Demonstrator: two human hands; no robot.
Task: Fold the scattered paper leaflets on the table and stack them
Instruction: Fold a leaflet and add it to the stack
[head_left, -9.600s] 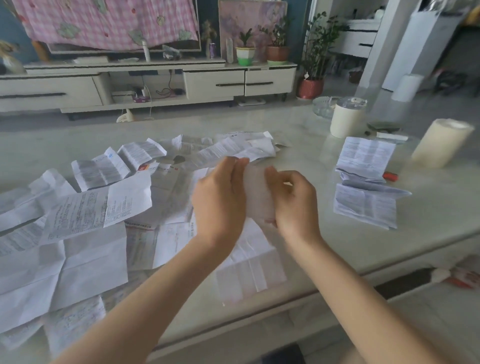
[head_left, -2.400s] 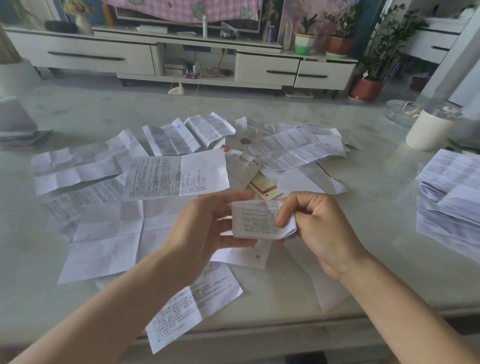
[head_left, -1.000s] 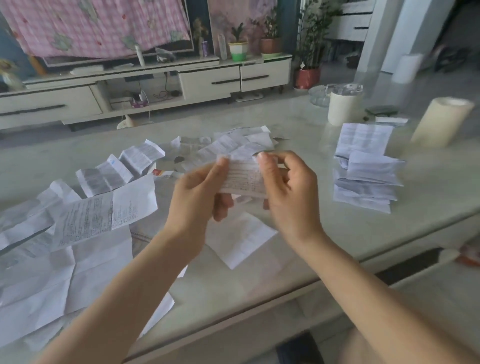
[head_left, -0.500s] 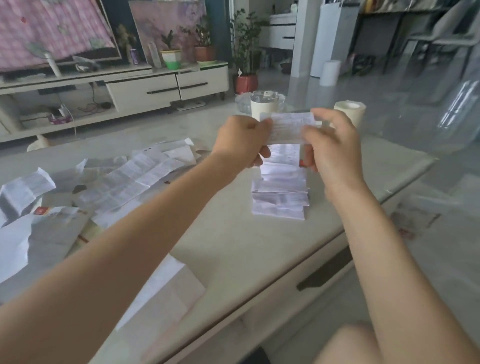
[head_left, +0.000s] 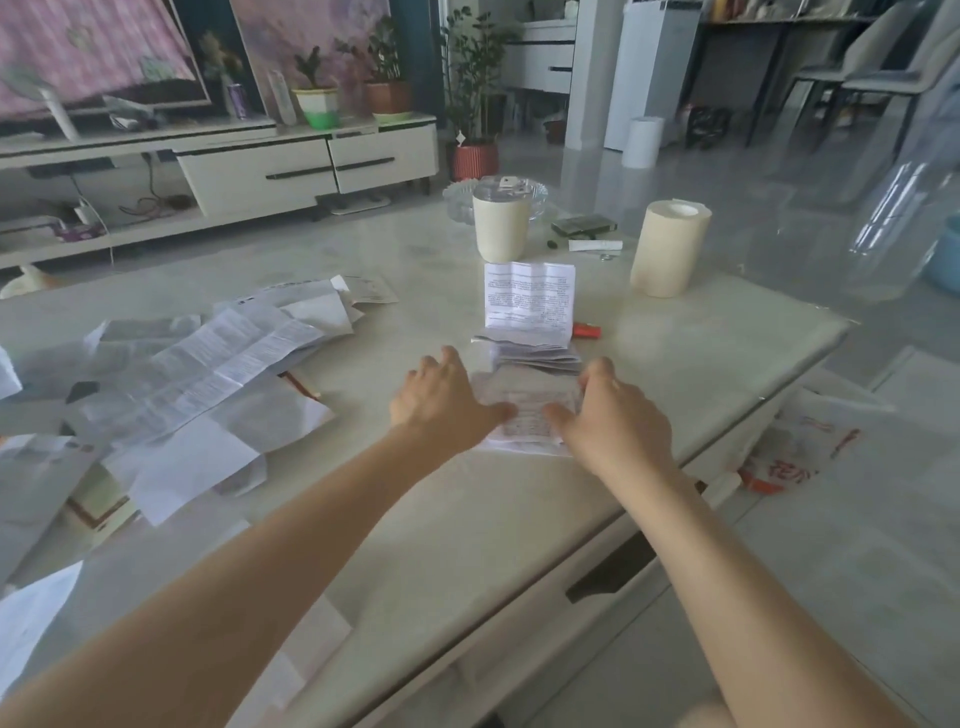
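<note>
Head: pale, perhaps marble table (head_left: 467, 519); leaflets (head_left: 208, 364) strewn left; cabinet (head_left: 291, 171) behind.

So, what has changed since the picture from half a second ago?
The folded leaflet came down from the air onto the stack. The left hand and right hand no longer pinch it; they press it down. The scattered leaflets, the mug and the paper roll stayed put.

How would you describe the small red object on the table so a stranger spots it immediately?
Find the pale table, then the stack of folded leaflets in front of the lidded cream cup. Just right of that stack lies the small red object, bright red where everything near it is white or cream.
</note>
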